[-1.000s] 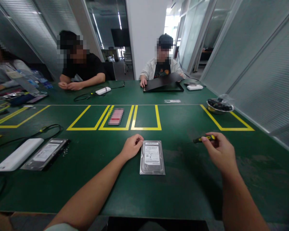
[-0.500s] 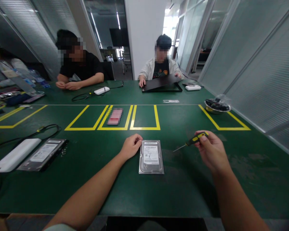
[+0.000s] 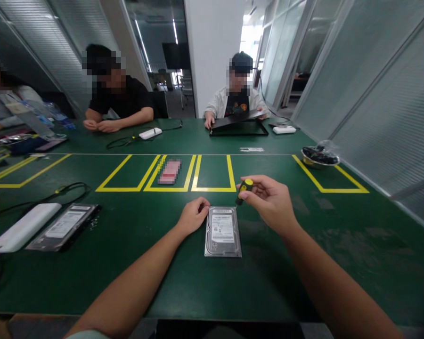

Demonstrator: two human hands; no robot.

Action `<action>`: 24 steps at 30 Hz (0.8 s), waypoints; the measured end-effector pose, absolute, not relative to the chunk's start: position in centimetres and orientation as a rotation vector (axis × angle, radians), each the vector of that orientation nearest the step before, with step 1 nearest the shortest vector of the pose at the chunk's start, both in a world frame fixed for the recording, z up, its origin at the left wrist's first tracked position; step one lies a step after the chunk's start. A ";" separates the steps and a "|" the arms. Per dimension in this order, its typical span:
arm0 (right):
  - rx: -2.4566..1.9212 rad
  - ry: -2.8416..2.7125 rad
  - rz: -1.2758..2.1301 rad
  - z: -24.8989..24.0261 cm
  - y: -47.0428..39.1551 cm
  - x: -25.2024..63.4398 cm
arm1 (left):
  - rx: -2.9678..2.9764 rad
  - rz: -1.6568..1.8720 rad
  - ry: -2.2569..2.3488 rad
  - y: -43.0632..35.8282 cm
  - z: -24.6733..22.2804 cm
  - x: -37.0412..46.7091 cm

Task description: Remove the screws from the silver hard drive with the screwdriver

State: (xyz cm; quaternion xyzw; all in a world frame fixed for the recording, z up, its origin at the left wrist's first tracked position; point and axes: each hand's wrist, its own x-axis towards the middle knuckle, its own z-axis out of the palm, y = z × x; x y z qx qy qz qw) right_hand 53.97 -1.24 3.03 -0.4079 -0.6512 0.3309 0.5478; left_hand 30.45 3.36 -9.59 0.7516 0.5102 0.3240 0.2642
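A silver hard drive (image 3: 222, 231) with a white label lies flat on the green table (image 3: 183, 287) in front of me. My left hand (image 3: 193, 216) is at its upper left corner, fingers closed together; what they may pinch there is too small to name. My right hand (image 3: 270, 200) grips a yellow and black screwdriver (image 3: 245, 190) near the drive's upper right corner. The screwdriver stands nearly upright, handle on top, and its tip is at or close to that corner.
To the left lie a second hard drive (image 3: 65, 227), small bits beside it, and a white power strip (image 3: 24, 227) with a cable. Further off are a pink phone-like item (image 3: 170, 171) and a metal bowl (image 3: 320, 155). Across the table sit people, one holding a dark panel (image 3: 236, 120).
My right hand has moved left with the screwdriver, from beside the drive to its upper right corner, and the tool has turned from slanted to nearly upright. My left hand has stayed put.
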 end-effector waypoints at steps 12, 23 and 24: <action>-0.918 -1.539 0.852 5.5 0.8 50.6 | 2.013 0.864 1.367 3.3 -9.2 30.5; -0.956 -1.786 0.724 3.9 1.4 50.3 | 2.001 0.875 1.368 3.2 -9.1 30.5; -0.954 -1.801 0.726 3.8 1.5 50.1 | 1.998 0.881 1.366 3.2 -9.1 30.5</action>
